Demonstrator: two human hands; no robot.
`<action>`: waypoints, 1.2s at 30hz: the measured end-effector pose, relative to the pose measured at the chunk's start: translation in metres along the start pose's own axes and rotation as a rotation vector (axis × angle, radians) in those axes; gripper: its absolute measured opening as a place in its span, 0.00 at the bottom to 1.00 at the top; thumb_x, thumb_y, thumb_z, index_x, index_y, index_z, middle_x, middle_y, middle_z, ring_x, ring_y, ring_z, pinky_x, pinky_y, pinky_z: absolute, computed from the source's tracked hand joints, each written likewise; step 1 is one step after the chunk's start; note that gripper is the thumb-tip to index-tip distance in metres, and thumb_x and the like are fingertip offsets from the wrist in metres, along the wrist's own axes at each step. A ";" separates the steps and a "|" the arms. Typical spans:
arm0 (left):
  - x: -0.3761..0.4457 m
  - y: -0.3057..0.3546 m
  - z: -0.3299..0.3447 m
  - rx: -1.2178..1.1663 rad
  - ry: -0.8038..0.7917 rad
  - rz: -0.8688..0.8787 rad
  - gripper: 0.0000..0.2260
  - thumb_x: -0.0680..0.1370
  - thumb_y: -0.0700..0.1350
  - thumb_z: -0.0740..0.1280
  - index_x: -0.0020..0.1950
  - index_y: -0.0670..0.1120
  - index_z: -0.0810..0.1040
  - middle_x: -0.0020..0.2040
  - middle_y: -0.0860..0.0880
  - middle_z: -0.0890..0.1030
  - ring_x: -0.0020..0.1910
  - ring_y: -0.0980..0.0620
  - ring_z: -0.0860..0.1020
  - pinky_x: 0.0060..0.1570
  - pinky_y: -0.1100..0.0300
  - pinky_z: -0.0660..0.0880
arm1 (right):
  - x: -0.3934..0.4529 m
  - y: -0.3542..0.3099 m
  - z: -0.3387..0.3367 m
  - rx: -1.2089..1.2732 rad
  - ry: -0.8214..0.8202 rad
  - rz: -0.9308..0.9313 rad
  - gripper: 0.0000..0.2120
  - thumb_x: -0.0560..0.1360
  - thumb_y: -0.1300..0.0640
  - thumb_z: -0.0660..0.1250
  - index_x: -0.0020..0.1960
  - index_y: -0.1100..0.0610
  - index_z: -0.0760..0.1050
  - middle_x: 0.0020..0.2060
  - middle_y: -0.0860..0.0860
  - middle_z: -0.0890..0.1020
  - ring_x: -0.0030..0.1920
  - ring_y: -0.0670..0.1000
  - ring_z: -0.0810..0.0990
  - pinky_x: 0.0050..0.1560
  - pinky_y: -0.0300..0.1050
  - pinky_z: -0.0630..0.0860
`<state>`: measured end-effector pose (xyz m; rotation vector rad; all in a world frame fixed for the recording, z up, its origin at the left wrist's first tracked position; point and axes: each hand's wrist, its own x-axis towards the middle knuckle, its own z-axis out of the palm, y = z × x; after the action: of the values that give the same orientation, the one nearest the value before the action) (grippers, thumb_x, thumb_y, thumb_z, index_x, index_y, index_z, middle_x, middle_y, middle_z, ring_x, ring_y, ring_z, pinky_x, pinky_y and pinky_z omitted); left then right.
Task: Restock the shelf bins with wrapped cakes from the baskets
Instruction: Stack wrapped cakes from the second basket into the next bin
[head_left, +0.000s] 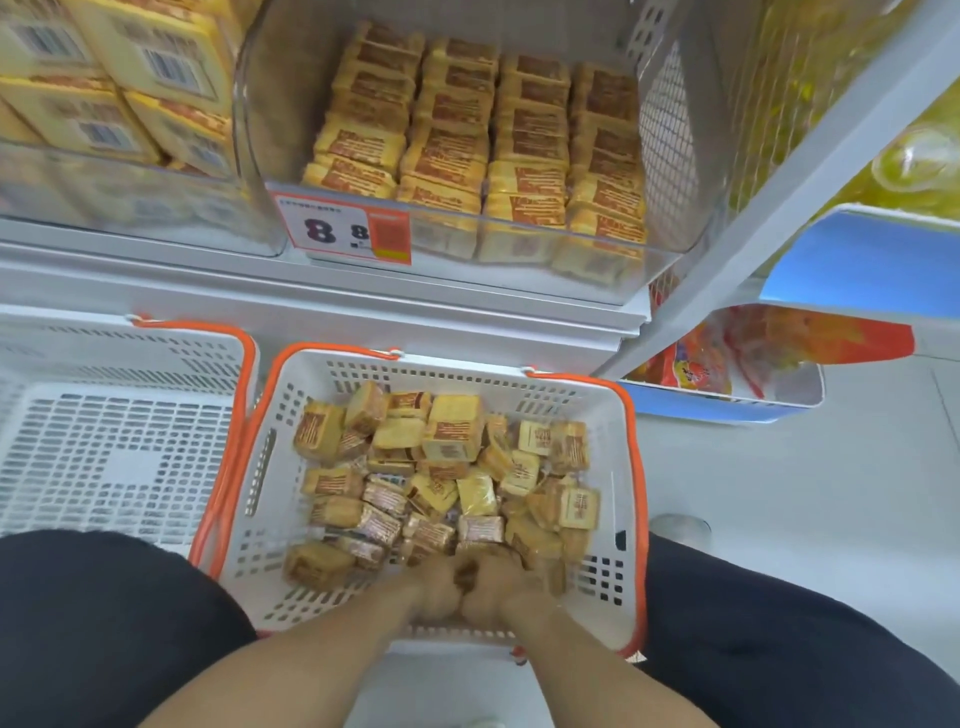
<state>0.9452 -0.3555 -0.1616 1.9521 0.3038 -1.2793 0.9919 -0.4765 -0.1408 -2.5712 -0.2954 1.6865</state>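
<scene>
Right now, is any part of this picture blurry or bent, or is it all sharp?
Head view: both hands, left hand and right hand, are smeared by motion blur in the basket, so their grip is unclear; the wide lens bows the shelf post and basket rims; the clear bin front softens the cakes behind it; lighting is even, with no hard shadows.

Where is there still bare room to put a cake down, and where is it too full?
The left basket shows a bare floor. In the right basket, bare strips run along the left wall and the near-right corner. The bin has room behind its cake rows. Crowded: the loose cakes around both hands.
</scene>
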 end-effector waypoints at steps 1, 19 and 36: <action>0.001 0.000 0.000 -0.001 -0.009 0.007 0.05 0.82 0.45 0.63 0.52 0.55 0.76 0.57 0.50 0.77 0.55 0.54 0.73 0.54 0.69 0.72 | -0.002 0.000 -0.003 0.026 0.045 -0.004 0.24 0.63 0.47 0.64 0.60 0.43 0.77 0.59 0.49 0.77 0.62 0.55 0.76 0.62 0.54 0.76; -0.034 0.022 -0.030 -0.271 0.165 -0.124 0.21 0.73 0.57 0.73 0.60 0.46 0.78 0.52 0.47 0.82 0.48 0.51 0.77 0.46 0.59 0.74 | -0.039 0.001 -0.044 -0.230 0.155 -0.026 0.14 0.75 0.64 0.71 0.60 0.60 0.78 0.57 0.56 0.81 0.57 0.57 0.81 0.57 0.48 0.79; -0.202 0.127 -0.220 -0.609 0.281 0.305 0.38 0.81 0.69 0.49 0.47 0.37 0.80 0.31 0.41 0.80 0.22 0.48 0.75 0.17 0.65 0.56 | -0.199 -0.008 -0.261 0.931 0.233 -0.613 0.19 0.82 0.45 0.62 0.57 0.60 0.80 0.40 0.54 0.83 0.35 0.49 0.78 0.33 0.40 0.72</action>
<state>1.0719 -0.2450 0.1155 1.5641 0.4533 -0.6158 1.1521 -0.4905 0.1456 -1.7028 -0.1856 0.9494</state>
